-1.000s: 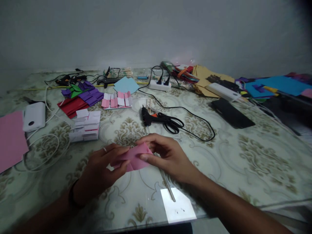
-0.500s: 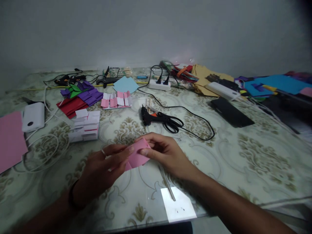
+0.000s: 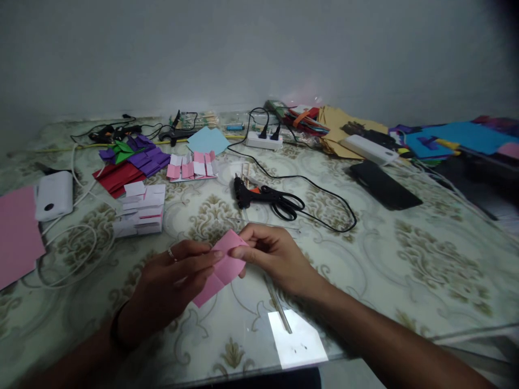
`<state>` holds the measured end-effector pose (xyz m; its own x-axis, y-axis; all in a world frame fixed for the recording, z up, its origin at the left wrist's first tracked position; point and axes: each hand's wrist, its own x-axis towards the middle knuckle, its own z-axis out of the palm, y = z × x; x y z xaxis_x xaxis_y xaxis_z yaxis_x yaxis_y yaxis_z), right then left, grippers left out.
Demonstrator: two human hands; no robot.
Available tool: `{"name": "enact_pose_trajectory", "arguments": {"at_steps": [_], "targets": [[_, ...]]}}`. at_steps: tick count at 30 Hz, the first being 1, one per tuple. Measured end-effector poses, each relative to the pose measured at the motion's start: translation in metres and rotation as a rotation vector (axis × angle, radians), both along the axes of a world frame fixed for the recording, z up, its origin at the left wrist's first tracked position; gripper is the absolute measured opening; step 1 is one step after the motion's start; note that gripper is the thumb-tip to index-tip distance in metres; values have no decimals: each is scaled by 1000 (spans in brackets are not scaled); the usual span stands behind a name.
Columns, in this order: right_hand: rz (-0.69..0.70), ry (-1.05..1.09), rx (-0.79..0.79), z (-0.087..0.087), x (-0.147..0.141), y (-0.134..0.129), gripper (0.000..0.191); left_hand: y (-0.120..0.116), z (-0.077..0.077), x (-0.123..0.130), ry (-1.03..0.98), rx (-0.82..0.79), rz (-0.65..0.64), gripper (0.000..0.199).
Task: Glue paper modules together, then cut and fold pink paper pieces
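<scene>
A creased piece of pink paper (image 3: 222,271) is held just above the table between both hands. My left hand (image 3: 178,275), with a ring on one finger, pinches its left side, fingers over the front. On the right edge, my right hand (image 3: 275,254) grips it with the thumb in front and fingers behind. A black hot glue gun (image 3: 247,195) lies beyond the hands, with black-handled scissors (image 3: 286,202) beside it. Closer to me, a thin metal strip (image 3: 279,308) rests partly over a white paper piece (image 3: 298,340) at the table edge.
Folded white-and-pink paper pieces (image 3: 141,209) lie left of centre, near red folded paper (image 3: 117,178). A white power bank (image 3: 54,195) and pink sheets (image 3: 18,237) sit far left. A power strip (image 3: 264,141) stands at the back; a black phone (image 3: 385,185) lies right.
The pink paper has opened out further, showing a longer lower part with a crease. My hands have shifted only slightly.
</scene>
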<state>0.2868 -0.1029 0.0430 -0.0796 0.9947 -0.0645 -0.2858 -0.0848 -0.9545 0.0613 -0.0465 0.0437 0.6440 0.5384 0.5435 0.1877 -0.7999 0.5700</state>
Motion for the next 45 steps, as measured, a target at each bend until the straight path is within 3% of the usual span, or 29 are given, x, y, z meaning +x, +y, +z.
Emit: {"name": "enact_pose_trajectory", "arguments": {"at_steps": [11,17,21,29,40,45], "targets": [[148,-54,-82,-1,-5,-4,40,-3,10,-3,56,-498,87,15],[217,-122,-112,-2,-5,-4,45,0,8,-4,32,-569,20,27],[238,-157,-128,-3,-5,-3,44,0,5,-5,40,-598,21,23],[265,-169,-92,-3,-3,-3,36,1,2,-3,-40,-845,-44,10],[257,-201,-94,-2,-4,-3,37,-1,4,1,3,-809,51,4],[215,-240,-136,-1,-10,-4,48,-4,6,2,10,-754,94,4]]}}
